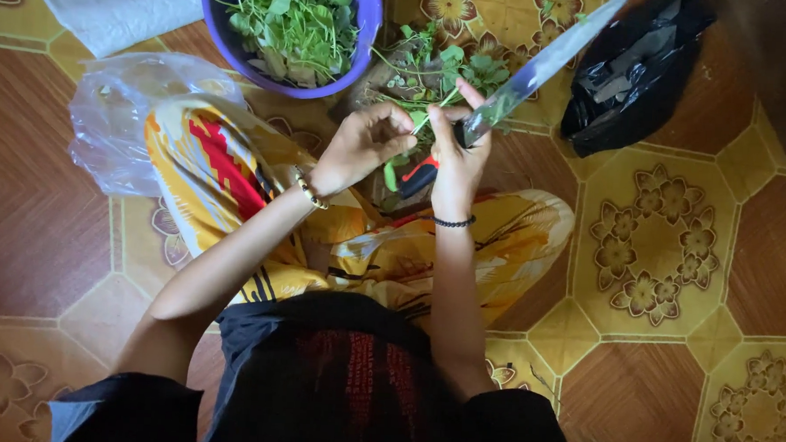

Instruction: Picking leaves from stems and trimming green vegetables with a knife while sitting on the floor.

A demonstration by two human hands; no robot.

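Observation:
I sit on the floor and look down at my lap. My left hand [364,143] pinches a thin green stem [422,121] of leafy herbs. My right hand [457,153] grips a large knife by its black and red handle, and the long shiny blade [541,70] points up and to the right. Both hands meet over a loose bunch of leafy greens [435,73] lying on the floor in front of my knees. A purple bowl [366,30] filled with picked green leaves stands just beyond my left hand.
A clear plastic bag [115,116] lies at my left knee. A black plastic bag [634,72] lies at the upper right. A white sack [111,1] sits at the top left. The floor has brown and yellow floral tiles [652,246].

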